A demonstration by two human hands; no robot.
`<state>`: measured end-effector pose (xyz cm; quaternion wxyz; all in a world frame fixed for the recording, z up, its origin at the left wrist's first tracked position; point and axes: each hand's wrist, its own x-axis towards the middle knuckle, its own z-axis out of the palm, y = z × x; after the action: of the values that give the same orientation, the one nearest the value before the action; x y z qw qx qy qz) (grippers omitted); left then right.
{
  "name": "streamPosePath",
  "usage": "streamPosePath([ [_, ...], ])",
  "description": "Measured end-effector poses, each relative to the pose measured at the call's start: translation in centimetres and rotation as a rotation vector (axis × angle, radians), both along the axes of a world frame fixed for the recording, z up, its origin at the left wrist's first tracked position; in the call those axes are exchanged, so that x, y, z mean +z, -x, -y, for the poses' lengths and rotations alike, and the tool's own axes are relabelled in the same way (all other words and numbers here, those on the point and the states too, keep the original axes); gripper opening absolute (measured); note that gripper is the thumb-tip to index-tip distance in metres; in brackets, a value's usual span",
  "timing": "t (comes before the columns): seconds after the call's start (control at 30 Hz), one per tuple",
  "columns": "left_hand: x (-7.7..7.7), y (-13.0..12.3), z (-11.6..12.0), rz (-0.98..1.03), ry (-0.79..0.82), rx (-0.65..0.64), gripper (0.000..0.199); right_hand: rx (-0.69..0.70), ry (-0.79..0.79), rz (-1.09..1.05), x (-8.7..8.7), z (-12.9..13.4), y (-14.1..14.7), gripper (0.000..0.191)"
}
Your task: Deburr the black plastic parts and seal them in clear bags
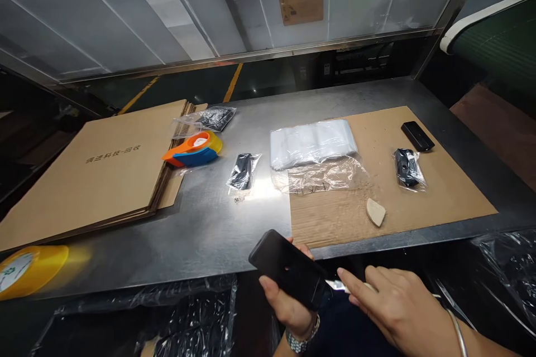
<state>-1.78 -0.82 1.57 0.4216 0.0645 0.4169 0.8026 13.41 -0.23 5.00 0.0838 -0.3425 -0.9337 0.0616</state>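
Hours are read about the centre of the view. The steel table (209, 228) spans the scene. A cardboard stack (96, 173) lies at 9 o'clock; a cardboard sheet (439, 195) covers the surface toward 3 and 4 o'clock, with a bag pile (310, 145) overlapping its left side. Right hand (396, 301), between 4 and 5 o'clock: forefinger extended, grip narrow. Left hand (295, 315), 6 o'clock: thumb and fingers closed around the black case (285, 268), tilted at the table's near edge. Dispenser (195, 150), 9 o'clock, beside the stack. Bagged pieces (242, 172) lie at 8 and 3 o'clock; a bare piece (417, 136), 3 o'clock. Wedge (376, 212), 4 o'clock. A slim tool (338, 286) sits in the right fingers.

Work on the case appears under way, the tool being at its lower end. Two pieces look finished as far as bagging; case and bare piece are without bags.

The right hand hides most of the tool; contact with the case cannot be told. A tape roll (46, 270), 8 o'clock, is cut off.
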Motion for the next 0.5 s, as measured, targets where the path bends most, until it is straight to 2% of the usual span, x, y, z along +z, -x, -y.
streamPosePath([
  [0.23,-0.2,0.2,0.1,0.038,0.048,-0.039,0.053,0.02,0.043,0.005,0.0,-0.5,-0.1,0.028],
  [0.4,-0.2,0.8,0.0,0.065,0.064,-0.193,0.052,0.035,0.143,-0.102,0.5,-1.1,-0.2,0.033],
  [0.5,-0.3,1.0,-0.1,0.084,0.055,-0.237,0.052,0.021,0.226,-0.088,0.5,-1.2,-0.1,0.034],
])
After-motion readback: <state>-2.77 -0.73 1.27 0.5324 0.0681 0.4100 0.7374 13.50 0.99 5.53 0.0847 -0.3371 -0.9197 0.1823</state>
